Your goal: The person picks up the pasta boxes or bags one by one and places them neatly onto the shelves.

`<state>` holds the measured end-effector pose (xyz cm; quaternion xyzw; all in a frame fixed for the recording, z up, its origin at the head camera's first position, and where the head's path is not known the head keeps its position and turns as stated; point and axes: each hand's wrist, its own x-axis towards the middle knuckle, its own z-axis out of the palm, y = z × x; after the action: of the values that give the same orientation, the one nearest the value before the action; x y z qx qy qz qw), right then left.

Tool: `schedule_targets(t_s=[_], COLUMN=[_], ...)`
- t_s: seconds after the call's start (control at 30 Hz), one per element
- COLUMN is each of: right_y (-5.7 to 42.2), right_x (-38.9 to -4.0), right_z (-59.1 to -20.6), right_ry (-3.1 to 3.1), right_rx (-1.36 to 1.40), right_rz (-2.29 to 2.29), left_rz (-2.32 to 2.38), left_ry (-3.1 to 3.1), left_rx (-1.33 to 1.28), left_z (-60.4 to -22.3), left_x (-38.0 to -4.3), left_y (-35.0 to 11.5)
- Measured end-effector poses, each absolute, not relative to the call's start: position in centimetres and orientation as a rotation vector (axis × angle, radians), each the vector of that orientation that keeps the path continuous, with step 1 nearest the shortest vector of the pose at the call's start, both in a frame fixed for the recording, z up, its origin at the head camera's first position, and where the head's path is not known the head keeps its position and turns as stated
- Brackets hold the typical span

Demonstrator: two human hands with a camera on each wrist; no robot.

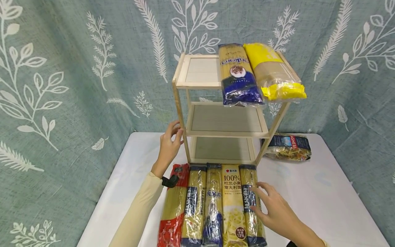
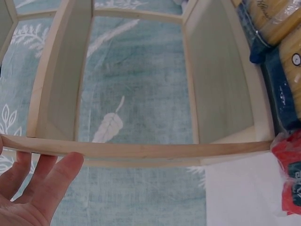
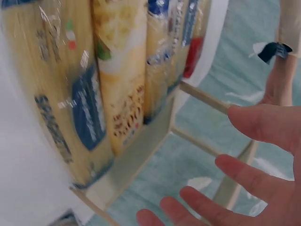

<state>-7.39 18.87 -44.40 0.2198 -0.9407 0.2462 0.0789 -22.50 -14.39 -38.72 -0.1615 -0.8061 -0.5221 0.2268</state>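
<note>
A light wooden three-tier rack (image 1: 226, 134) stands on the table. At its left front post is my left hand (image 1: 171, 142); in the left wrist view, the fingers (image 2: 63, 176) reach to the post without a visible grip. My right hand (image 1: 274, 206) hovers with spread fingers (image 3: 249, 176) near the rightmost pack of spaghetti (image 1: 251, 206), holding nothing. Left of that pack lie a cream pasta pack (image 1: 232, 212), an upside-down blue-and-clear spaghetti pack (image 1: 213, 202), another spaghetti pack (image 1: 194, 206) and a red-ended pasta pack (image 1: 172, 212).
On the rack's top tier, a blue-ended spaghetti pack (image 1: 239, 73) and a yellow-ended pasta pack (image 1: 273, 72) lie side by side, overhanging the front edge. Behind the rack's right side is an Agnesi pasta bag (image 1: 288, 147). A patterned curtain (image 1: 92, 85) hangs around the white table (image 1: 314, 192).
</note>
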Motion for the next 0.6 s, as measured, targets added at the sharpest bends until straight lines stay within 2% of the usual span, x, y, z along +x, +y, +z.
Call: schedule_targets(t_s=[0.6], right_y=[17.3], right_x=[-5.0], right_z=[-48.7], right_ry=[-3.221], right_rx=[0.352], right_rz=[1.02], left_rz=[-1.427], left_ry=[-2.215], left_rx=[-0.443], left_z=[-38.6], left_x=[-22.4], left_y=[-14.4])
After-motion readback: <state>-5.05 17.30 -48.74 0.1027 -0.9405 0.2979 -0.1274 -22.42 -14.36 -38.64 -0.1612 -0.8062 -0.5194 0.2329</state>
